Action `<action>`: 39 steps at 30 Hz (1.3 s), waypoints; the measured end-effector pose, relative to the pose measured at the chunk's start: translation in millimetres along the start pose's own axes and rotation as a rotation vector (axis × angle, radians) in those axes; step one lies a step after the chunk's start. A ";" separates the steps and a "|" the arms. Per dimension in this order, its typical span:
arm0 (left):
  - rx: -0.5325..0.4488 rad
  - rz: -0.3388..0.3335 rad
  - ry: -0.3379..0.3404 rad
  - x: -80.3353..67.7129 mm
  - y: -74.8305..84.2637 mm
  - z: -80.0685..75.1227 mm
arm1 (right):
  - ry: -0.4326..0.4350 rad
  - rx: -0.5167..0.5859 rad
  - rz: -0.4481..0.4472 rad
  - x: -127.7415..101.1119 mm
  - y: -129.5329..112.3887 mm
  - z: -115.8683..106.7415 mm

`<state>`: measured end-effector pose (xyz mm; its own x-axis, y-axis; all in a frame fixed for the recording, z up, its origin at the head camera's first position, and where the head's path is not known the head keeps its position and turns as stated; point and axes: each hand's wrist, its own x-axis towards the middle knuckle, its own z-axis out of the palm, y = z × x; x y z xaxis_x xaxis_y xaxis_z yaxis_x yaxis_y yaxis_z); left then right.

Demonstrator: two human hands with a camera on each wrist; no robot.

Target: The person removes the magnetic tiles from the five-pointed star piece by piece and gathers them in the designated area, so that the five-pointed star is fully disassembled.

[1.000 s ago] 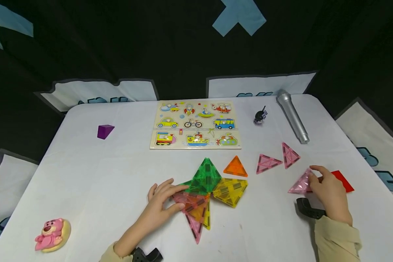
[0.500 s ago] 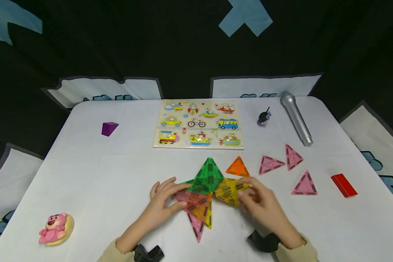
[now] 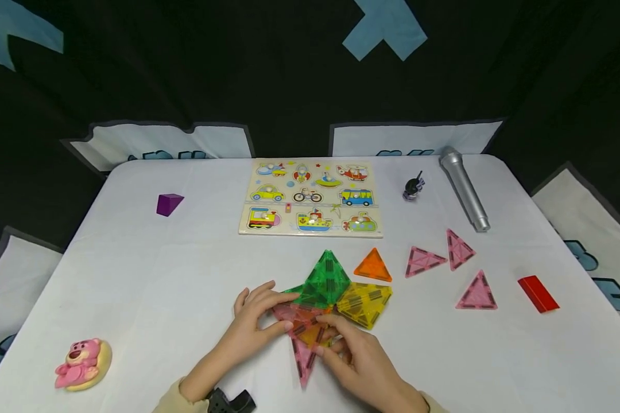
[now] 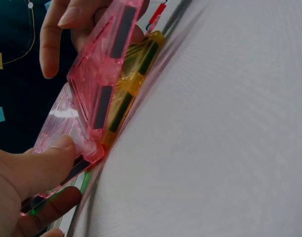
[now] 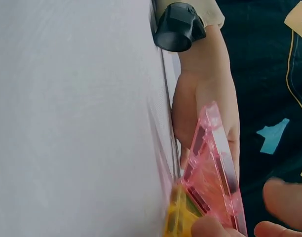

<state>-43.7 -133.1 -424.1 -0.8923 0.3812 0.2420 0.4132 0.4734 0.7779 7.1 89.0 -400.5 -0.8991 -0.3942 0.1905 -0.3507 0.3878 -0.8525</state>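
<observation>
A cluster of translucent magnetic tiles lies in the middle of the white table: green triangles (image 3: 326, 281), yellow tiles (image 3: 364, 304) and pink tiles (image 3: 295, 318), with orange showing through the pink. My left hand (image 3: 258, 318) holds the cluster's left side, its thumb on a pink tile (image 4: 67, 116). At the lower side, my right hand (image 3: 359, 355) pinches a pink triangle tile (image 3: 303, 361) with curled fingers; this tile stands raised in the left wrist view. Beside the cluster lies a loose orange triangle (image 3: 374, 265). Part of the yellow is hidden under my right hand.
To the right are loose pink triangles (image 3: 476, 292) and a red block (image 3: 539, 294). Behind stand a vehicle puzzle board (image 3: 310, 198), a small dark figure (image 3: 413, 187) and a silver microphone (image 3: 464, 189). On the left are a purple block (image 3: 169, 204) and a pink bear toy (image 3: 84, 364).
My right hand has left the pink triangle and red block at the right, passed the yellow tiles, and reached the cluster's lower pink triangle, which has shifted slightly. My left hand stays put.
</observation>
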 end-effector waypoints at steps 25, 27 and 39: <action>0.002 0.037 -0.009 -1.0 -1.7 1.9 | 0.026 0.078 -0.066 0.9 6.8 8.5; 0.003 0.036 -0.007 -0.9 -1.7 1.5 | 0.034 0.085 -0.066 0.9 7.4 9.3; -0.021 0.034 -0.016 -0.7 -1.1 0.8 | 0.134 0.255 -0.334 5.9 7.5 -14.8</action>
<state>-43.4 -133.3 -425.5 -0.8747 0.4098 0.2588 0.4389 0.4430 0.7817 -4.7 101.8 -398.6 -0.7793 -0.3448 0.5233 -0.5672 0.0331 -0.8229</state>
